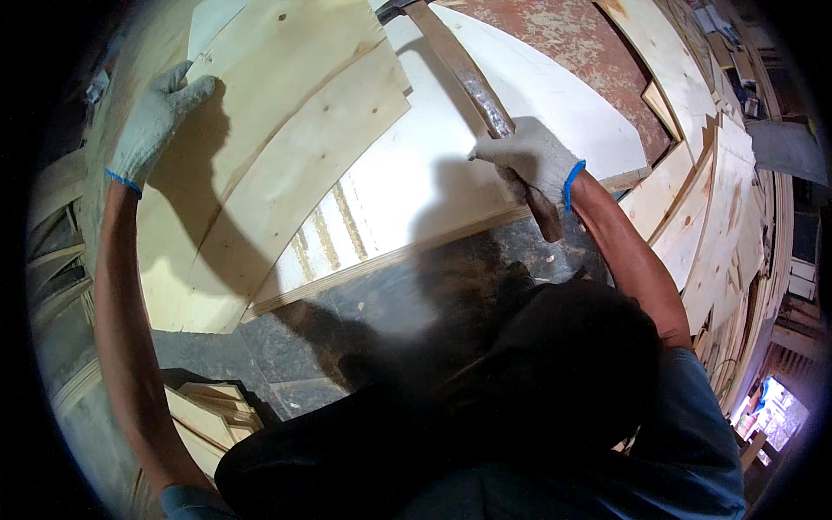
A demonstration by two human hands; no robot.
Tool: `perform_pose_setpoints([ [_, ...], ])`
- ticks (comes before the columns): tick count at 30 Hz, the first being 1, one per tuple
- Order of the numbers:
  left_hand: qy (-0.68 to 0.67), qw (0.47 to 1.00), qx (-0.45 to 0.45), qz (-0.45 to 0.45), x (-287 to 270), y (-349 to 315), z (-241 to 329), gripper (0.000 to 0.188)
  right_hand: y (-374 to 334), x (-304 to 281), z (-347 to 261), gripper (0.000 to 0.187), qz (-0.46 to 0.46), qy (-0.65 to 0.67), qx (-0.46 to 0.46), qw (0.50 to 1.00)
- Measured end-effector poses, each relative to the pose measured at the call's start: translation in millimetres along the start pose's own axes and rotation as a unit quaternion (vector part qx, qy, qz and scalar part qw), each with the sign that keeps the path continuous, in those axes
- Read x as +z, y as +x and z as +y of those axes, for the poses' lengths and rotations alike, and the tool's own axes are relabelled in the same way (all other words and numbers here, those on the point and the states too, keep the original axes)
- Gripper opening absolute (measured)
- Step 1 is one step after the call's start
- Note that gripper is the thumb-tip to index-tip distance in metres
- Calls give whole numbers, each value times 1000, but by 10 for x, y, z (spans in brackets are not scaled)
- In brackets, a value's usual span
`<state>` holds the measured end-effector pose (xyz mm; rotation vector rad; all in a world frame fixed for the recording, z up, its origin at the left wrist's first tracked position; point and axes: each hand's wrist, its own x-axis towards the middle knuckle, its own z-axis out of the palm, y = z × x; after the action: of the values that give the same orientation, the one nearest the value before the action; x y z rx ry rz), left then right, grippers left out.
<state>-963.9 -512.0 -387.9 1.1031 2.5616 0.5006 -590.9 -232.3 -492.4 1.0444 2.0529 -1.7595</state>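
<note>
My right hand [537, 160], in a white knitted glove with a blue cuff, is wrapped round the worn wooden handle of a hammer [464, 74]. The hammer's dark head [394, 9] is at the upper edge of the view, partly cut off. My left hand [160, 121], gloved the same way, is at the left side of a pale plywood sheet [321, 130]. Its fingers are curled; whatever they hold, if anything, is hidden. Under the plywood sheet, a white-faced board [416, 173] with a curved far edge shows, with brownish streaks [347, 221] near its front edge.
Stacked plywood offcuts [719, 191] lean at the right. More cut wood pieces [212, 412] lie below at the left. A dark, scuffed surface [381, 303] lies in front of the white board, and a worn reddish surface [563, 52] behind it. Shadows of my arms cross the boards.
</note>
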Motion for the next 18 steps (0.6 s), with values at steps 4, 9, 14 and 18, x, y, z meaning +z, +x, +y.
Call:
perform_pose_setpoints([
  [4,-138,989,-52,-21,80,231,-290,30,278,-19,-62,33,-5,3,44,999],
  [9,-98,984,-119,-87,306,308,-101,40,748,57,389,39,-11,-47,15,999],
  [14,-89,992,-63,-58,930,464,-632,39,830,464,538,38,-83,121,25,989],
  [18,-79,990,-78,-86,955,597,-694,40,862,540,560,35,-5,91,17,996],
])
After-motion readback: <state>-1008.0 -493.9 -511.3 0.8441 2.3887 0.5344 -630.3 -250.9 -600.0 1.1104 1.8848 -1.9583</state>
